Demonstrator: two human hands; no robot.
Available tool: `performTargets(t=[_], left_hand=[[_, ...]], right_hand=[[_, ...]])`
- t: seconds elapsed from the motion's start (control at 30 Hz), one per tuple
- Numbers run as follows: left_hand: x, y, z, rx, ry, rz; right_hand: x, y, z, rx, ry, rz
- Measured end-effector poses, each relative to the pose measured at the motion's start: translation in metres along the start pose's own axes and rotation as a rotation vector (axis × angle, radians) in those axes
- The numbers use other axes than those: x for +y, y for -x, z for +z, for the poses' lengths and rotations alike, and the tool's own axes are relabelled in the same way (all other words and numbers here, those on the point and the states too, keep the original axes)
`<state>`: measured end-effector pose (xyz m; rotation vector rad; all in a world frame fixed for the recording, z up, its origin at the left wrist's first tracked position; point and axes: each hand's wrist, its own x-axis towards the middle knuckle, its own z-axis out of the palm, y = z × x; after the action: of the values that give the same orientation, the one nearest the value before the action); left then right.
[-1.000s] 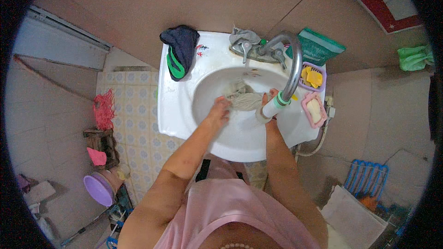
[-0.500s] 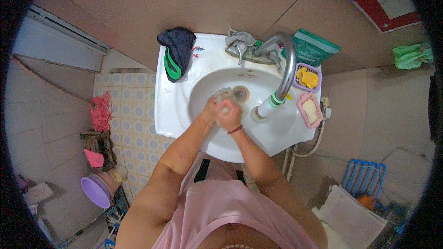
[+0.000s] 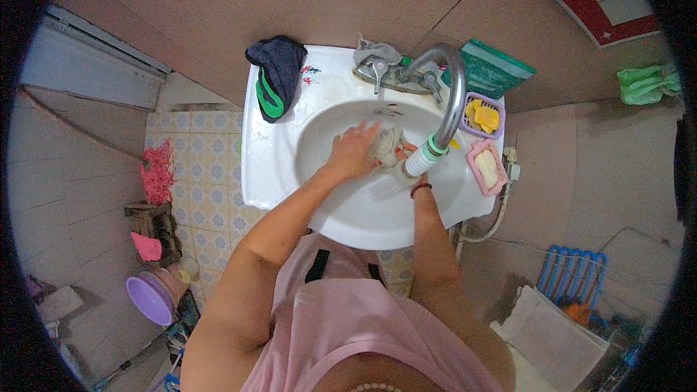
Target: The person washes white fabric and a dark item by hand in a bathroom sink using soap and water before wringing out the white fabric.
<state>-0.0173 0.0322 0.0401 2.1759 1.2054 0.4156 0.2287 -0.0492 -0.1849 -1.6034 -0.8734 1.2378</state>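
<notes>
In the white washbasin (image 3: 341,225) lies a wet, pale grey cloth (image 3: 388,144), bunched over the drain area. My left hand (image 3: 354,151) is at the cloth's left side, its fingers spread and the fingertips by the cloth. On the other side my right hand (image 3: 409,152) has its fingers on the cloth's right edge; the faucet's spout hides most of this hand. Water runs from the ribbed white nozzle (image 3: 417,165) of the curved metal faucet (image 3: 457,94), close above my right wrist with its dark red bracelet (image 3: 420,186).
A dark cloth with green trim (image 3: 279,72) drapes over the basin's back left corner. On the right rim stand a purple dish (image 3: 472,128) with yellow soap (image 3: 486,118) and a pink dish (image 3: 479,183) with a pale bar (image 3: 487,168). A green packet (image 3: 490,69) leans at the back.
My hands were together, squeezing the cloth left of the drain. They have parted: the left opened out and moved up, the right moved right under the nozzle. The cloth has spread between them.
</notes>
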Motion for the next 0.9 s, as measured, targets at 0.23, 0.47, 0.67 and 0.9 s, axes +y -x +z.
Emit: performTargets(t=[0.23,0.47,0.67,0.9], left_hand=[[-0.034,0.049,0.020,-0.199,1.404,-1.121],[-0.079,0.023,0.043,-0.190,2.288,-1.025],[-0.034,0.013,0.059,0.096,1.915,-0.797],[-0.033,0.030,0.034,-0.073,1.373,-0.949]], right_hand=[[-0.110,0.035,0.092,0.286,0.835,-0.329],[-0.230,0.110,0.190,0.020,0.402,-0.164],[-0.155,0.057,0.159,0.168,0.504,-0.372],[-0.094,0.007,0.070,0.415,0.525,-0.487]])
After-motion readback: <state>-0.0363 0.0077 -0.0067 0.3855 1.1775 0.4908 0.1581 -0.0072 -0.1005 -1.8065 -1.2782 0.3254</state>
